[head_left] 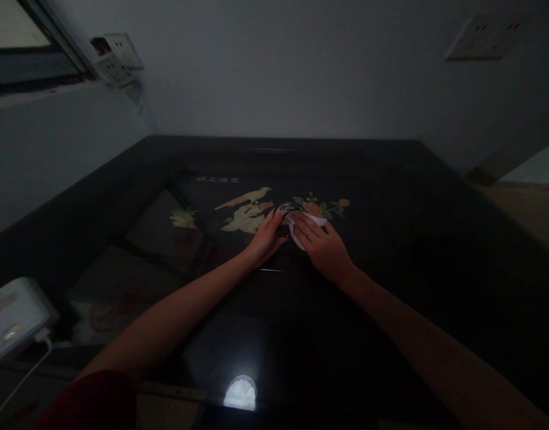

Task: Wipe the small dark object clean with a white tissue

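Near the middle of the dark, glossy tabletop (301, 310), a small round shiny object (290, 207) sits between my hands. Its kind is hard to make out in the dim light. My left hand (266, 237) is closed around its left side, thumb near the top. A white tissue (318, 219) is under the fingers of my right hand (321, 245), pressed against the object's right side. A ring shows on one finger of that hand. Both hands cover much of the object.
Bird-and-flower pictures (245, 218) decorate the tabletop behind my hands. A white box-like device (17, 316) with a white cable stands at the left edge. Wall sockets (487, 36) are on the back wall at right, more (120, 57) at left.
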A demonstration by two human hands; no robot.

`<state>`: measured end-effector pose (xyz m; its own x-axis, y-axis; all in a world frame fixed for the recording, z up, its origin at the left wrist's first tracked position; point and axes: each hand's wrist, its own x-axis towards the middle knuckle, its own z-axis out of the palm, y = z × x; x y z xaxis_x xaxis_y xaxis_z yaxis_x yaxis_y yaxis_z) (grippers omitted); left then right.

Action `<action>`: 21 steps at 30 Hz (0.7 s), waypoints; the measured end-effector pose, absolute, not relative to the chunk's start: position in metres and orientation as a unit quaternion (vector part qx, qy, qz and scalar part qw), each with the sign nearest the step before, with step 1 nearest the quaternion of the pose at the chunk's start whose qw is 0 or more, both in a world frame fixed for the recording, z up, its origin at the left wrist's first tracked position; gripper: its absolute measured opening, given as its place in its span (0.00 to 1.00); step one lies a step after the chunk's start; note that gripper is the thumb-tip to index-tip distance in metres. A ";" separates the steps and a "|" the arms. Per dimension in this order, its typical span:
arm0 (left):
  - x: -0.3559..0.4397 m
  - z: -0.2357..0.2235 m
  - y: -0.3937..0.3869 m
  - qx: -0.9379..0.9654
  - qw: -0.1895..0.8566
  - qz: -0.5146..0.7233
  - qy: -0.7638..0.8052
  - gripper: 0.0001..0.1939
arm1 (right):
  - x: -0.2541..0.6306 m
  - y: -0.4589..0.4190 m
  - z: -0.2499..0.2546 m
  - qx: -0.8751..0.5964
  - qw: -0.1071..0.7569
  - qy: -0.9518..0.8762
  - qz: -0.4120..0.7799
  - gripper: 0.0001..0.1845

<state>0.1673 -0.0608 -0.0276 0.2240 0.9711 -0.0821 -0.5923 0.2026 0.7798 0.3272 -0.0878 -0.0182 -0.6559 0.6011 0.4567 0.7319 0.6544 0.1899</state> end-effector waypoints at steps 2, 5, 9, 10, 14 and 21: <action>0.169 -0.027 -0.061 0.318 0.711 0.551 0.299 0.17 | 0.326 -0.089 -0.018 -0.380 0.176 -0.890 -0.181 0.21; 0.169 -0.026 -0.062 0.330 0.707 0.550 0.297 0.15 | 0.324 -0.090 -0.021 -0.392 0.178 -0.889 -0.153 0.21; 0.168 -0.028 -0.061 0.339 0.706 0.546 0.296 0.14 | 0.319 -0.091 -0.028 -0.393 0.239 -0.887 -0.040 0.21; 0.167 -0.029 -0.060 0.340 0.706 0.546 0.294 0.13 | 0.317 -0.092 -0.030 -0.385 0.266 -0.884 0.004 0.22; 0.165 -0.032 -0.059 0.345 0.705 0.543 0.298 0.13 | 0.312 -0.094 -0.031 -0.346 0.366 -0.836 0.217 0.20; 0.165 -0.031 -0.059 0.356 0.699 0.545 0.295 0.15 | 0.308 -0.097 -0.027 -0.344 0.380 -0.795 0.325 0.18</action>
<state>0.1649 -0.0586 -0.0313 0.2312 0.9726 -0.0246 -0.5516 0.1519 0.8202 0.3083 -0.0975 -0.0271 -0.4742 0.7941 0.3802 0.3012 0.5521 -0.7775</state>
